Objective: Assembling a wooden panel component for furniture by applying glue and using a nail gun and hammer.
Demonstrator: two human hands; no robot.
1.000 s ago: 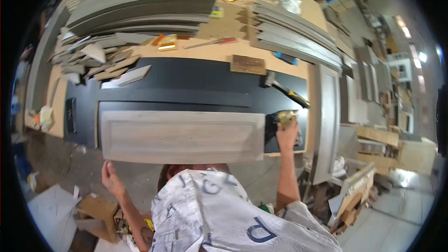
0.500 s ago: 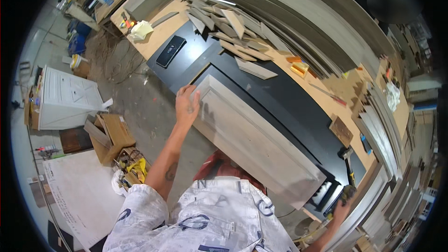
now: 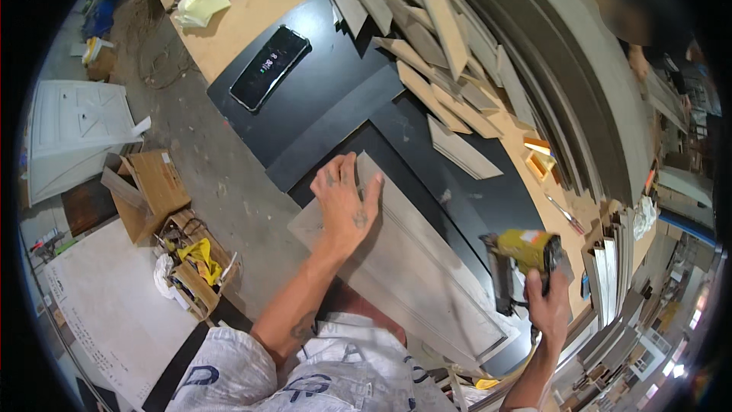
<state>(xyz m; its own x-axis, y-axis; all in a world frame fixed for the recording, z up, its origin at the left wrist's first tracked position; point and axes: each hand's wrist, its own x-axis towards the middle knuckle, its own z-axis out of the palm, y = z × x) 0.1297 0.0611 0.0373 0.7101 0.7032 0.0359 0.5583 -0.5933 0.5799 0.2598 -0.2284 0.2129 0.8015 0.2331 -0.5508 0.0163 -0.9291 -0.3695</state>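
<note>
My right hand [image 3: 549, 301] grips a yellow-green nail gun [image 3: 526, 250] above the right part of the black board. A greyish wooden panel [image 3: 427, 275] with a raised frame, like a cabinet door, lies slantwise in front of me. It overhangs the near edge of the bench. My left hand [image 3: 347, 202] holds the panel's far-left end, fingers over the edge and thumb apart on its face; the fingertips' underside is hidden. Beneath it lies a large black framed board [image 3: 328, 118], with a dark phone [image 3: 269, 69] on its left part.
Mitred wood offcuts [image 3: 442, 30] pile up behind the board, beside long curved mouldings [image 3: 564, 69]. An orange-and-yellow item [image 3: 540, 162] and a screwdriver [image 3: 566, 214] lie at the right. Cardboard boxes [image 3: 156, 183] and a white cabinet [image 3: 76, 133] stand left. Another person is at back right.
My right hand has come up from the bench's right end with the nail gun. My left hand stays at the panel's end, and the view has shifted closer to the bench.
</note>
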